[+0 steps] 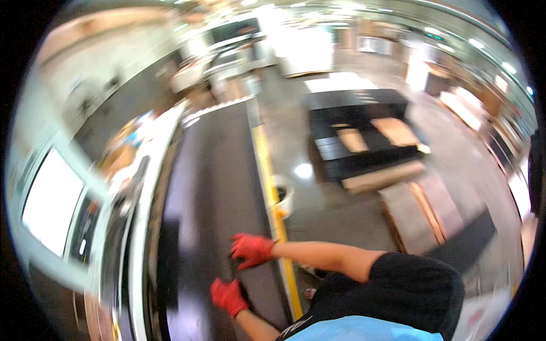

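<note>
A long dark panel-like surface (222,170) runs away from me along the machine bed. Both my hands wear red gloves and are over its near part. My right hand (252,250) reaches in from the right, its fingers apart on or just above the dark surface. Nearer to me is my left hand (228,296), blurred, its fingers partly hidden. A dark line, an edge or a shadow, shows between the two hands. I cannot make out whether the left hand grips anything.
A yellow strip (266,165) edges the bed's right side, with a white bucket (282,196) beside it. Stacked dark panels (358,102) stand farther right, near brown boards (418,213). On the left are a pale rail (145,221) and a lit screen (52,202).
</note>
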Demonstrator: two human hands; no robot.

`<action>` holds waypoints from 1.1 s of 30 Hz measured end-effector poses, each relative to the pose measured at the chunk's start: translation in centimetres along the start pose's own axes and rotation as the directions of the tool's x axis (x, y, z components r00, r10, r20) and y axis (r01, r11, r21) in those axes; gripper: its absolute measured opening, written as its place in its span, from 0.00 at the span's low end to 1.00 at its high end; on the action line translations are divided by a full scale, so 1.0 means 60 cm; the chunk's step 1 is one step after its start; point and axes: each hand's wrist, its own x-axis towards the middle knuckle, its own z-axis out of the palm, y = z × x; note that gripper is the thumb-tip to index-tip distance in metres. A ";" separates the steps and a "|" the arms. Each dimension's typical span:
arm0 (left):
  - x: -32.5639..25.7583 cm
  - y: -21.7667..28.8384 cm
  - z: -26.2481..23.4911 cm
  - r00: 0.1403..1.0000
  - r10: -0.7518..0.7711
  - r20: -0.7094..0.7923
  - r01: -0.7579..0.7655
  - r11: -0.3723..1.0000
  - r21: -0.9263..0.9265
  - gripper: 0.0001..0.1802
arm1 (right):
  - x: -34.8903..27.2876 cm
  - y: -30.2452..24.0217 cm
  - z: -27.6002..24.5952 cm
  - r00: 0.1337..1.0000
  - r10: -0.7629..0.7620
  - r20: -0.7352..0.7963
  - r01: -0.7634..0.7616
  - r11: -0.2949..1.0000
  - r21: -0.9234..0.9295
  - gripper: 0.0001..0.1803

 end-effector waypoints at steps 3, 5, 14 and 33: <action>0.004 -0.013 -0.020 0.997 -0.063 -0.033 0.068 0.976 0.206 0.35 | 0.033 -0.016 -0.004 0.997 0.008 0.080 -0.002 0.997 -0.082 0.26; -0.003 -0.014 -0.031 0.995 -0.098 -0.003 0.096 0.968 0.230 0.36 | 0.038 -0.018 0.010 0.991 0.034 0.128 -0.023 0.996 -0.082 0.25; 0.013 -0.006 -0.030 0.974 -0.181 0.138 0.150 0.967 0.206 0.41 | 0.053 -0.004 0.006 0.969 0.076 0.233 -0.064 0.996 -0.058 0.25; 0.002 -0.011 -0.035 0.993 -0.114 0.033 0.105 0.974 0.202 0.37 | 0.059 0.013 0.026 0.956 0.017 0.291 0.001 0.998 -0.063 0.27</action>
